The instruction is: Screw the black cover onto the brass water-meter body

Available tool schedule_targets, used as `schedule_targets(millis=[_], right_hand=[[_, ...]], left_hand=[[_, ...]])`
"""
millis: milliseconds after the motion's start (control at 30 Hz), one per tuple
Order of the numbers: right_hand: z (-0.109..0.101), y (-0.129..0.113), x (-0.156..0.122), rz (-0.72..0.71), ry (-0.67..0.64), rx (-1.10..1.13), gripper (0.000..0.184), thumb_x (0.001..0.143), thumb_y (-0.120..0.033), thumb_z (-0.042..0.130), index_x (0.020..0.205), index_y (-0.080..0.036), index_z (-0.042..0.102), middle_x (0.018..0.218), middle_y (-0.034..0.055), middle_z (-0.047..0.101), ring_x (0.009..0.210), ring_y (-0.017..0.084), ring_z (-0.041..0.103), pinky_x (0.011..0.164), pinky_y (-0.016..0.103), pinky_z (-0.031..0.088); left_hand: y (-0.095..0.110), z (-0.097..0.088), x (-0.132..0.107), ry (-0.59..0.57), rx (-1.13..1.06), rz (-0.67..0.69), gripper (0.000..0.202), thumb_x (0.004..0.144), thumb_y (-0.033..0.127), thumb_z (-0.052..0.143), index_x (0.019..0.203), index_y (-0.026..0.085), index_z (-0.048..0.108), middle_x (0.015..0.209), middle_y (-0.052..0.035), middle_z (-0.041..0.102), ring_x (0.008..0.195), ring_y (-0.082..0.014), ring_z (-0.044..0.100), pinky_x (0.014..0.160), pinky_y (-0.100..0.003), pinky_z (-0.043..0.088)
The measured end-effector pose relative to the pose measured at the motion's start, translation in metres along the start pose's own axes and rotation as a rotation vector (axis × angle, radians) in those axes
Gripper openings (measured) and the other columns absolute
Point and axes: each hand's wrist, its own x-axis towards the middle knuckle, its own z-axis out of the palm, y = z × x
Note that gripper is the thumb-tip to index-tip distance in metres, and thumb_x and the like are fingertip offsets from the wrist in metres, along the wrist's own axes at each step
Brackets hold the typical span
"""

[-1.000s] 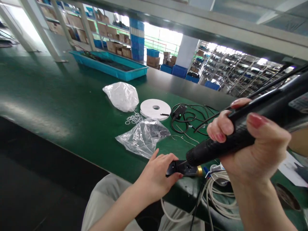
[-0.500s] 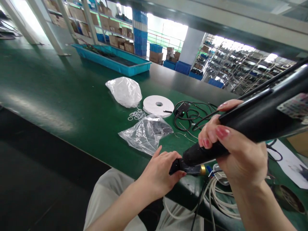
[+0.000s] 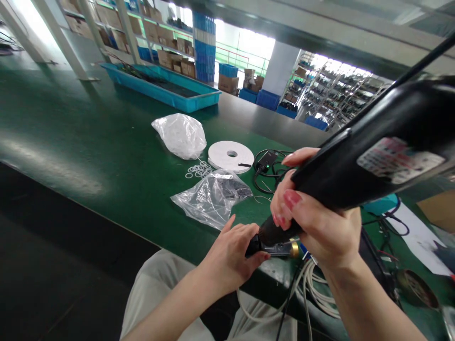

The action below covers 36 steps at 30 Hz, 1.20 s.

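My right hand [image 3: 316, 213] is wrapped round a black electric screwdriver [image 3: 341, 175], which slants down to the left with a label on its body. Its nose meets a small dark part with a brass-coloured end [image 3: 279, 248] at the table's front edge. My left hand [image 3: 234, 255] pinches the black end of that part between thumb and fingers. The screwdriver's bit and the contact point are hidden. A bundle of pale cable [image 3: 316, 284] lies just right of the part.
A clear plastic bag [image 3: 213, 196], white rings [image 3: 199, 169], a white tape roll [image 3: 231, 156] and a stuffed white bag [image 3: 181, 136] lie beyond my hands. A black adapter with cable [image 3: 266, 162] is behind the screwdriver. A blue tray [image 3: 167, 87] stands farther back.
The screwdriver's rear end has swung up and toward the camera, and my right hand has shifted left in view. My left hand stays on the part; the whole view has slid slightly left.
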Motion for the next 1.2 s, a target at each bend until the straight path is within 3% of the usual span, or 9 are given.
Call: schedule_targets(millis=[233,400,667,1200], right_hand=[[-0.019,-0.021,-0.011,-0.099,0.098,0.149,0.025,0.075,-0.013,0.058,0.097,-0.024,0.055,0.057,-0.0066,0.050,0.042,0.008,0.047,0.042,0.024,0.039],[-0.042,-0.036,-0.021,-0.176,0.219,0.058,0.024,0.073,-0.009,0.057,0.093,-0.023,0.055,0.055,-0.0061,0.052,0.041,0.008,0.046,0.041,0.024,0.038],[-0.051,-0.015,-0.022,-0.123,0.222,0.116,0.023,0.074,-0.011,0.060,0.093,-0.022,0.055,0.055,-0.0060,0.052,0.041,0.009,0.048,0.042,0.025,0.039],[-0.048,-0.009,-0.008,-0.054,0.191,0.052,0.023,0.071,-0.007,0.059,0.090,-0.022,0.056,0.057,-0.0060,0.053,0.042,0.008,0.044,0.040,0.024,0.035]], left_hand=[[0.006,-0.001,0.000,-0.011,-0.032,-0.050,0.020,0.081,0.029,0.064,0.098,0.024,0.053,0.089,0.0029,0.064,0.092,-0.0188,0.059,0.111,-0.051,0.016],[0.010,-0.003,0.000,-0.047,-0.055,-0.073,0.019,0.082,0.027,0.061,0.100,0.026,0.053,0.094,0.0040,0.063,0.094,-0.0169,0.058,0.113,-0.049,0.012],[0.006,0.000,0.006,-0.077,-0.020,-0.094,0.022,0.083,0.032,0.060,0.103,0.026,0.053,0.097,0.0037,0.063,0.096,-0.0170,0.058,0.113,-0.050,0.011],[0.000,0.002,0.004,-0.066,-0.065,-0.054,0.022,0.082,0.028,0.060,0.103,0.029,0.052,0.096,0.0050,0.064,0.095,-0.0171,0.060,0.114,-0.054,0.008]])
